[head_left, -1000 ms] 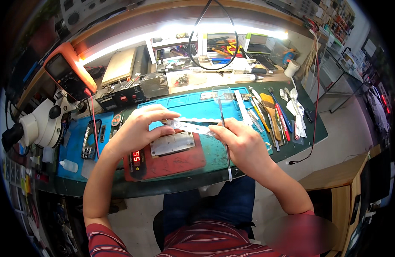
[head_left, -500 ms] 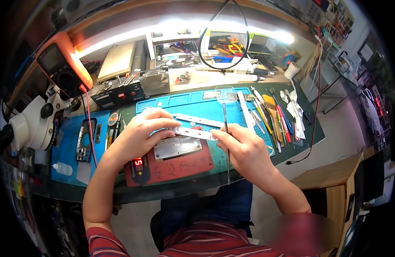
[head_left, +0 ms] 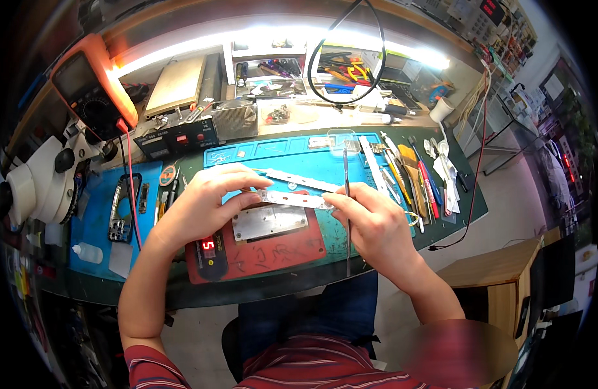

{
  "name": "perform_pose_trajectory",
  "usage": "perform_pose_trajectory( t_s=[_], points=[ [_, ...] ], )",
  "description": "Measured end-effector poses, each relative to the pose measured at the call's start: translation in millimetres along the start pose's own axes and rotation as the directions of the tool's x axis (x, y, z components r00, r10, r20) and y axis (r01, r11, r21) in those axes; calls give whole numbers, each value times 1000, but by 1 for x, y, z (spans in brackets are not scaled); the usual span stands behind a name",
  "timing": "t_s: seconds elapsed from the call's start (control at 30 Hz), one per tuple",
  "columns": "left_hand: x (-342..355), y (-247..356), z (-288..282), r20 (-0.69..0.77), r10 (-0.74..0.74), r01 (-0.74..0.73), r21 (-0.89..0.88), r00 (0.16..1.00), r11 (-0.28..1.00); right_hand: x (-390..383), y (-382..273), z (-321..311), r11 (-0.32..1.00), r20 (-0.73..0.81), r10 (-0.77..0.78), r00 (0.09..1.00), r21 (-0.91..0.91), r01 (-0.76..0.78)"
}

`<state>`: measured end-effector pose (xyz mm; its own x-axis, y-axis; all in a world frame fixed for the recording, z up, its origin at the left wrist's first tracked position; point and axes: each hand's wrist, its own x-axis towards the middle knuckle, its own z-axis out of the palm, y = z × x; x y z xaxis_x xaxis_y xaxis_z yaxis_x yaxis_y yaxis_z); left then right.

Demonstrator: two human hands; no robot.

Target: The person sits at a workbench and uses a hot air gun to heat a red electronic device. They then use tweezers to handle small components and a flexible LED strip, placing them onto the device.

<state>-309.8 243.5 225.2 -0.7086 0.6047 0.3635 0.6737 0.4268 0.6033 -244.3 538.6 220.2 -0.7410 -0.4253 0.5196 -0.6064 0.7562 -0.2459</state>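
Head view, the only one: white strip [head_left: 292,198] sits mid-frame, pinched at both ends. Left hand [head_left: 211,194] has thumb and fingers closed on its left end; right hand [head_left: 373,217] pinches the right end and also grips a thin metal tool [head_left: 347,243], upright in frame. Change over the last second: strip has rolled so its flat, holed face shows more, and the whole bench has shifted in frame. Grips look the same, so my read is it's being turned in hand, not released.

Count: two hands, one tool, one second strip [head_left: 299,179] just behind the first (can't tell if held), one third strip [head_left: 375,168] right of centre, one red heater [head_left: 266,253] lower centre, one multimeter [head_left: 95,84] upper left, one small bottle [head_left: 88,253] lower left.
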Motion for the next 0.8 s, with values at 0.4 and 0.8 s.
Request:
perform_pose_trajectory(
  t_s=[0.4,0.8],
  points=[
    [17,-8,-9,137,-107,121,-96,985,988,-11,-2,5,997,-75,66,995,35,-64],
    [19,-17,-8,147,-242,270,-218,959,938,-56,79,-45,929,-188,191,963,-282,-239]
  ],
)
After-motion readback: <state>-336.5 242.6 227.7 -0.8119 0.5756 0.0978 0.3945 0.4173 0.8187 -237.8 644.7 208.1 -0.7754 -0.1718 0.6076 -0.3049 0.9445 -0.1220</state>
